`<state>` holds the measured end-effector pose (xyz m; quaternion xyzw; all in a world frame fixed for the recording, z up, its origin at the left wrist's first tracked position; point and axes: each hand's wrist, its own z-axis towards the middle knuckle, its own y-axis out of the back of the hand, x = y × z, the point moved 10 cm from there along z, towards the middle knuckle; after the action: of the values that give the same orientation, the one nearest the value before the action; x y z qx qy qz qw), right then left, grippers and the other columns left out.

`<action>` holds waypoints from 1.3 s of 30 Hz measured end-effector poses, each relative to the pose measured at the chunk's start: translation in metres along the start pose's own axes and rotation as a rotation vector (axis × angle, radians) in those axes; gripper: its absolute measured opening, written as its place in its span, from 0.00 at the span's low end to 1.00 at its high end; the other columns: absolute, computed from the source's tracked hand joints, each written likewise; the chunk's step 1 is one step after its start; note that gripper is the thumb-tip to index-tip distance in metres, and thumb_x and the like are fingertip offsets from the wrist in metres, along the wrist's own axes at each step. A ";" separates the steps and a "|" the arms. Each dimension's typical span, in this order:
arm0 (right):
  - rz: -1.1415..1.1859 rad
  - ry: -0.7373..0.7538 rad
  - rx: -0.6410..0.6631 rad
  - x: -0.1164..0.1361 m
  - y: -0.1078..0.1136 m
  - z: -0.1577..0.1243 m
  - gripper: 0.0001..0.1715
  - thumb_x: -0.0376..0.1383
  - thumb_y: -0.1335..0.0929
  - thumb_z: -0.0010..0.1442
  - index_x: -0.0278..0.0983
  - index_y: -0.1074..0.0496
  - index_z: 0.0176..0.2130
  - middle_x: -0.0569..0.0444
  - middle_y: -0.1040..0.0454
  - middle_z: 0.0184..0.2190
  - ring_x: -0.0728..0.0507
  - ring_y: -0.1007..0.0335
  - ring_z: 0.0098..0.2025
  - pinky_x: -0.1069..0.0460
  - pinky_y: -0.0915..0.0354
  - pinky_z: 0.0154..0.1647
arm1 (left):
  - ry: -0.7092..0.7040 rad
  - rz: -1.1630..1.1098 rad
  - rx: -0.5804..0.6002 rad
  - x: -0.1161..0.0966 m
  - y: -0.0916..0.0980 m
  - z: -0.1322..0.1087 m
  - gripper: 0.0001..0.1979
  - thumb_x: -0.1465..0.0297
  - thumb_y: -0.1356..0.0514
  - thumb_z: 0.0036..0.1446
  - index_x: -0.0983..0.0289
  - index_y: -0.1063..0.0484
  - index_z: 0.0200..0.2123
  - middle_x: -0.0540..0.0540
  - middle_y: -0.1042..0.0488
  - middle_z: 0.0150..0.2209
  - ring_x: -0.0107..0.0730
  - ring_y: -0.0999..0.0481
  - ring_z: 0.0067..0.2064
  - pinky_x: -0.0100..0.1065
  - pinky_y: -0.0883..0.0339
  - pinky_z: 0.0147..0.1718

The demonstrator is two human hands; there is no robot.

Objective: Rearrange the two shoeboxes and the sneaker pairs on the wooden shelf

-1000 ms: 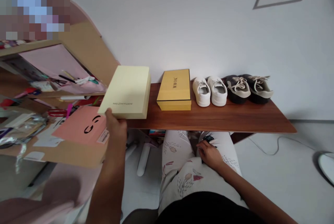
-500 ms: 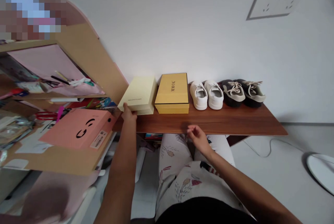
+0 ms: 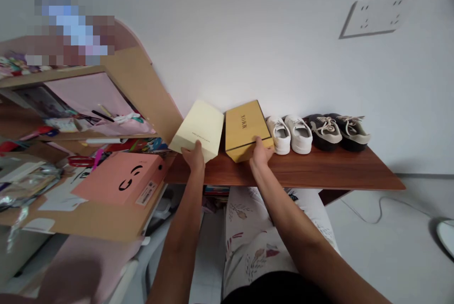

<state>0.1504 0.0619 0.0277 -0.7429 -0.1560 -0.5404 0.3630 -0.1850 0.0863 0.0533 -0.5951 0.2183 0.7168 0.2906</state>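
My left hand (image 3: 196,157) grips the front edge of a cream shoebox (image 3: 201,122), its thumb on the lid; the other fingers are mostly hidden at the front side. The box is turned at an angle. My right hand (image 3: 261,153) holds the near right corner of a yellow shoebox (image 3: 244,119) with dark lettering, thumb on the lid. That box is also skewed, its right side close to a pair of white sneakers (image 3: 291,134). Both boxes appear closed and are at the wooden board (image 3: 319,167).
Black-and-beige shoes (image 3: 333,131) stand right of the sneakers. At the left, a pink box (image 3: 117,178) lies on a cluttered desk (image 3: 102,219) below shelves. A white wall (image 3: 283,48) with a socket panel (image 3: 372,15) rises behind. A cable (image 3: 376,219) runs along the floor.
My right hand has moved from the board's front edge onto the yellow shoebox, which has turned. The cream shoebox has turned too, with my left hand still on it. The view has shifted slightly.
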 end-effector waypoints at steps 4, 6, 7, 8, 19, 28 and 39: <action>-0.290 0.488 0.113 0.072 -0.011 -0.019 0.26 0.45 0.28 0.52 0.38 0.38 0.45 0.53 0.33 0.40 0.44 0.34 0.43 0.48 0.32 0.47 | -0.526 0.470 0.188 -0.041 -0.010 -0.018 0.15 0.66 0.34 0.50 0.64 0.34 0.38 0.64 0.31 0.43 0.51 0.32 0.53 0.49 0.39 0.56; -0.492 0.756 0.294 0.096 -0.034 -0.042 0.21 0.44 0.29 0.56 0.38 0.37 0.45 0.50 0.35 0.41 0.41 0.37 0.47 0.45 0.35 0.50 | -0.697 0.628 0.334 -0.044 -0.023 -0.028 0.10 0.69 0.37 0.53 0.64 0.33 0.38 0.64 0.32 0.42 0.53 0.33 0.53 0.49 0.40 0.55; -0.590 0.868 0.371 0.101 -0.044 -0.053 0.17 0.42 0.31 0.59 0.37 0.36 0.45 0.49 0.35 0.42 0.39 0.38 0.48 0.44 0.37 0.50 | -0.759 0.702 0.401 -0.042 -0.028 -0.033 0.08 0.70 0.39 0.54 0.64 0.32 0.38 0.65 0.32 0.42 0.53 0.33 0.52 0.49 0.40 0.54; -0.681 0.955 0.430 0.101 -0.051 -0.062 0.14 0.40 0.33 0.61 0.37 0.35 0.45 0.47 0.36 0.42 0.38 0.39 0.49 0.43 0.38 0.50 | -0.808 0.774 0.458 -0.038 -0.033 -0.036 0.05 0.71 0.41 0.55 0.64 0.32 0.37 0.64 0.33 0.42 0.52 0.33 0.51 0.49 0.40 0.53; -1.194 1.101 0.749 0.025 -0.057 -0.072 0.12 0.32 0.38 0.67 0.36 0.30 0.48 0.44 0.33 0.44 0.38 0.41 0.44 0.46 0.41 0.46 | -0.997 1.058 0.672 0.006 -0.058 -0.063 0.11 0.74 0.50 0.62 0.63 0.27 0.37 0.62 0.32 0.37 0.46 0.35 0.43 0.43 0.42 0.44; -1.351 1.133 0.827 -0.038 -0.050 -0.067 0.14 0.31 0.42 0.69 0.37 0.29 0.47 0.46 0.31 0.41 0.40 0.39 0.42 0.47 0.41 0.46 | -1.015 1.114 0.748 0.035 -0.051 -0.055 0.08 0.65 0.43 0.62 0.64 0.30 0.37 0.62 0.32 0.37 0.47 0.33 0.43 0.42 0.39 0.44; -1.354 1.108 0.885 -0.061 -0.060 -0.067 0.16 0.29 0.42 0.68 0.38 0.29 0.48 0.47 0.28 0.42 0.41 0.36 0.43 0.48 0.40 0.46 | -0.885 0.942 0.663 0.037 -0.041 -0.042 0.08 0.64 0.41 0.62 0.64 0.30 0.36 0.61 0.33 0.38 0.47 0.32 0.46 0.43 0.38 0.48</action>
<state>0.0445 0.0657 0.0047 0.0657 -0.5455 -0.7992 0.2438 -0.1312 0.0951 0.0100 0.0274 0.5191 0.8357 0.1774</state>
